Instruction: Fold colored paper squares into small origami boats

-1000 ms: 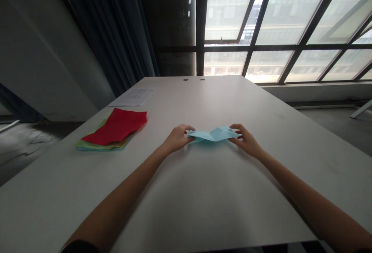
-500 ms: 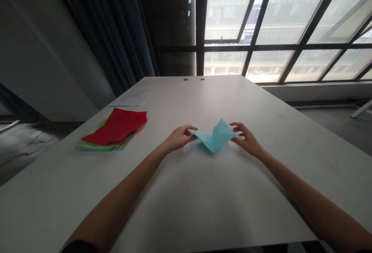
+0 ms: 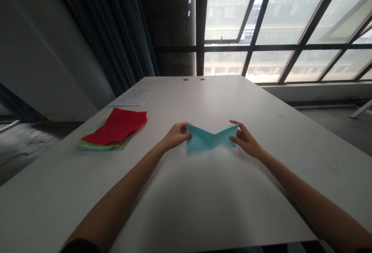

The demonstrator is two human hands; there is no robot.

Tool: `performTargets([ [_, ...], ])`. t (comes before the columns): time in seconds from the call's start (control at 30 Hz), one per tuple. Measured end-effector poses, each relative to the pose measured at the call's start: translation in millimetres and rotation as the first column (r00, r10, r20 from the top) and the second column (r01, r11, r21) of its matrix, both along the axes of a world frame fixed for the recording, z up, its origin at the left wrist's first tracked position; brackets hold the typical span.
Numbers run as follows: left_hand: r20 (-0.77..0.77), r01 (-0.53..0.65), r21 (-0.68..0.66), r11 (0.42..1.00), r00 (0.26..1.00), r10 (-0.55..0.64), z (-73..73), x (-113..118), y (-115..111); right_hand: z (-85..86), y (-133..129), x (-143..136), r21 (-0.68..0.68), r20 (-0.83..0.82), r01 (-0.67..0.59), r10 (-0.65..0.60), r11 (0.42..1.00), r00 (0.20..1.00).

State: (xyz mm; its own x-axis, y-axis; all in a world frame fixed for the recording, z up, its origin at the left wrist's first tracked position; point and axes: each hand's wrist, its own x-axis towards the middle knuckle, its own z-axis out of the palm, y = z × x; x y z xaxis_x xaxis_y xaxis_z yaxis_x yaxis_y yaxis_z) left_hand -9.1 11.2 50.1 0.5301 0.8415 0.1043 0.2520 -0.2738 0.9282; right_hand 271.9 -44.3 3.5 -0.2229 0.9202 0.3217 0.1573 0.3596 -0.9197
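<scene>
A light blue sheet of paper [image 3: 202, 138] is stretched between my two hands, its upper edge dipping to a crease in the middle. My left hand [image 3: 176, 136] pinches the paper's left end, with the thumb on the near face. At the opposite end my right hand [image 3: 246, 140] grips the paper, thumb in front and the index finger raised over the top corner. The fingers behind the sheet are partly hidden.
On the white table [image 3: 221, 198], a red sheet [image 3: 120, 125] tops a pile of coloured paper [image 3: 93, 146] at the left. Farther back lies a printed white page [image 3: 133, 97]. Windows [image 3: 226, 9] stand beyond the table.
The blue paper has gone from a folded shape with raised points to a wide band with a dipped top edge. Both hands remain at its ends, their fingers shifted slightly.
</scene>
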Motion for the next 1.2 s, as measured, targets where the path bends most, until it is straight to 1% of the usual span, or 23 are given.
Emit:
performTargets([
  [0.1,-0.003,-0.031,-0.112,0.993,1.0,0.031,2.0,-1,0,0.6,0,2,-0.008,-0.015,0.026,-0.026,1.0,1.0],
  [0.2,0.077,-0.013,-0.202,0.979,0.997,0.029,2.7,-1,-2,0.3,0,3,-0.015,0.001,0.039,-0.039,0.999,0.999],
  [0.3,0.163,-0.015,-0.211,0.977,0.985,0.05,0.3,-1,0,1.4,-1,3,-0.053,-0.01,0.007,-0.008,0.999,1.0],
  [0.43,0.246,-0.089,-0.195,0.977,0.96,0.136,-4.3,0,3,6.3,-5,0,-0.133,-0.072,-0.094,0.085,0.987,0.994],
  [0.5,0.27,-0.077,-0.2,0.977,0.954,0.13,-4.8,1,4,8.2,-7,0,-0.165,-0.1,-0.114,0.098,0.98,0.99],
  [0.57,0.279,-0.056,-0.188,0.981,0.954,0.108,-4.0,2,3,8.3,-7,-1,-0.179,-0.127,-0.083,0.061,0.98,0.99],
  [0.63,0.283,-0.057,-0.159,0.986,0.954,0.101,-2.6,3,1,6.5,-5,0,-0.177,-0.164,-0.021,-0.009,0.984,0.987],
  [0.73,0.284,-0.1,-0.128,0.987,0.949,0.133,-1.2,4,-1,3.3,-1,1,-0.168,-0.226,0.063,-0.101,0.984,0.969],
  [0.8,0.275,-0.107,-0.135,0.985,0.951,0.141,-0.8,4,-1,2.8,0,0,-0.192,-0.259,0.073,-0.122,0.979,0.958],
  [0.9,0.239,-0.03,-0.188,0.982,0.968,0.075,0.3,4,-4,4.2,-1,-2,-0.256,-0.264,0.057,-0.127,0.965,0.956],
  [1.0,0.23,0.063,-0.28,0.958,0.973,0.003,2.3,7,-9,5.4,-3,-5,-0.271,-0.2,0.102,-0.16,0.957,0.967],
  [1.03,0.245,0.073,-0.309,0.948,0.97,0.005,2.8,8,-10,5.4,-3,-6,-0.263,-0.178,0.123,-0.174,0.957,0.969],
  [1.1,0.292,0.065,-0.357,0.932,0.955,0.045,2.9,12,-13,5.3,-3,-9,-0.243,-0.149,0.155,-0.194,0.958,0.97],
  [1.2,0.35,0.05,-0.41,0.911,0.931,0.106,0.8,17,-16,5.8,-4,-13,-0.227,-0.146,0.182,-0.218,0.957,0.965],
])
